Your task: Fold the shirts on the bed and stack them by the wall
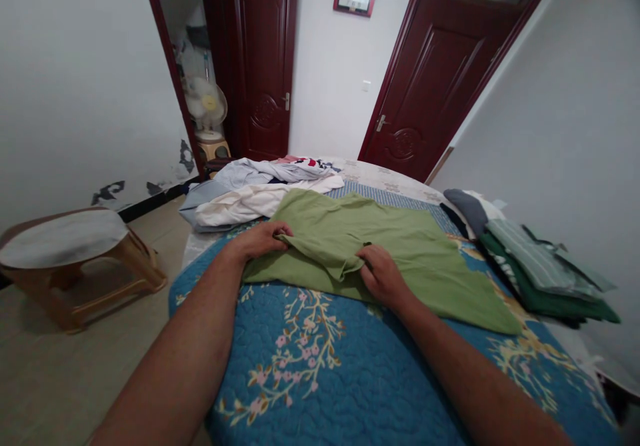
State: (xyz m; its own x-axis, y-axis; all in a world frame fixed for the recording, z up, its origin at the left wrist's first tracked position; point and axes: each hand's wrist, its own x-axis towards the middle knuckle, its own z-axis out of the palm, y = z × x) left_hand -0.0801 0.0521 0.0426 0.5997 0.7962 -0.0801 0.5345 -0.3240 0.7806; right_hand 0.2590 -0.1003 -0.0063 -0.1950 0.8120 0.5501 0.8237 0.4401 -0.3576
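A green shirt (400, 246) lies spread on a blue flowered bedspread (320, 373). My left hand (263, 239) is closed on the shirt's left edge, pinching a fold of cloth. My right hand (383, 274) grips the bunched fabric near the shirt's middle, fingers curled into it. Between the two hands the cloth is creased and lifted a little.
A heap of white, striped and grey clothes (260, 193) lies at the bed's far left. Folded dark green and striped garments (540, 269) are stacked at the right by the wall. A wooden stool (75, 253) stands on the floor at left. Two dark red doors (435, 79) lie beyond.
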